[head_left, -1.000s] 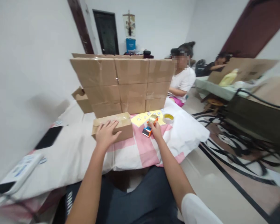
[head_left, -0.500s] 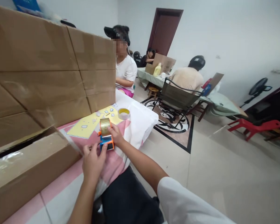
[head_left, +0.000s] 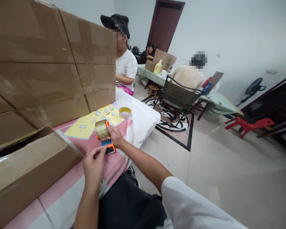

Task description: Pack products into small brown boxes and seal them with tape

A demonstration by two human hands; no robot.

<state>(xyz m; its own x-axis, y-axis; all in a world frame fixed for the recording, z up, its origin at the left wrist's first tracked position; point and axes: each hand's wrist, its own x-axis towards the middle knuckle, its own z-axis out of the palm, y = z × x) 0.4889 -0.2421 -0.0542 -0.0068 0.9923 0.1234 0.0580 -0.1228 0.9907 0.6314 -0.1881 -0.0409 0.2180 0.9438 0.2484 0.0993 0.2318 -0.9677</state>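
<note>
Right of the box (head_left: 35,168), gripping the tape dispenser (head_left: 106,142) in the right fingers (head_left: 112,131), lengthwise from far roll (head_left: 101,130) to near cutter (head_left: 111,149). Bent at that cutter, box side, with left fingers (head_left: 101,154); unclear whether pinching anything.

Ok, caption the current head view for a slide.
Right hand holds a blue-and-orange tape dispenser, left hand at its edge.

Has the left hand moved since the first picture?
Yes, the left hand moved right, off the cardboard box and over beside the tape dispenser.
</note>
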